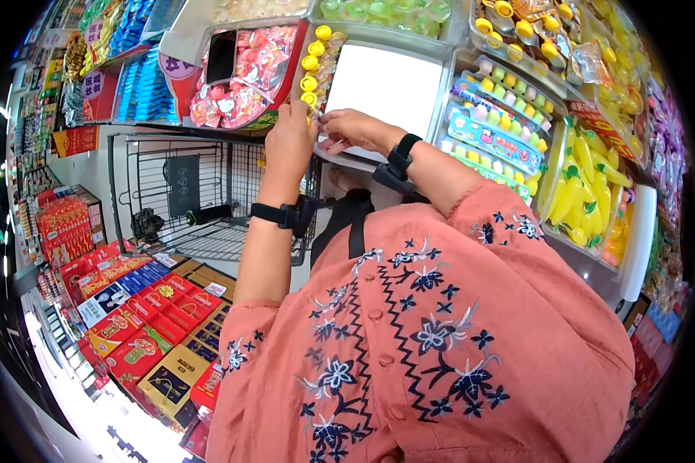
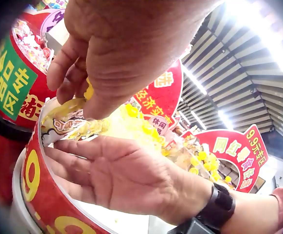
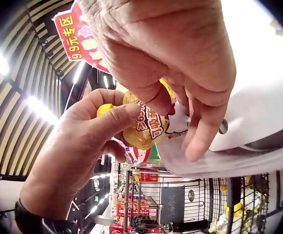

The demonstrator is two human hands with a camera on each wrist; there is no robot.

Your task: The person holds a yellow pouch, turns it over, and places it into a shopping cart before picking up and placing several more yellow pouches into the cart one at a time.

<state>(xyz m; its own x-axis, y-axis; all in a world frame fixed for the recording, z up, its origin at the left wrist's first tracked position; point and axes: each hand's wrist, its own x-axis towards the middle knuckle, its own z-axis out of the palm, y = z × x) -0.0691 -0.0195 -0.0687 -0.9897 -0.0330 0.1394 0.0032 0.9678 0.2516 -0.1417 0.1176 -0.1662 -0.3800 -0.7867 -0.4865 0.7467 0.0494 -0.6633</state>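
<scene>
A yellow-capped snack pouch (image 3: 144, 126) with clear yellow and white wrapping is between the two hands. My left hand (image 3: 85, 131) pinches its capped end between thumb and fingers. My right hand (image 3: 180, 63) has its thumb over the other end, with the fingers beside and behind it. In the left wrist view, the right hand (image 2: 117, 178) shows its palm below the pouch (image 2: 71, 122), under the left hand (image 2: 112, 58). In the head view, the left hand (image 1: 292, 139) and right hand (image 1: 357, 130) meet at the near end of a row of yellow-capped pouches (image 1: 309, 81).
A white panel (image 1: 384, 89) lies right of the pouch row. Pink packets (image 1: 266, 58) with a dark phone-like object (image 1: 222, 56) fill the bin to the left. A wire cart (image 1: 208, 185) stands below. Marshmallow packs (image 1: 494, 139) and banana-shaped items (image 1: 579, 185) are at right.
</scene>
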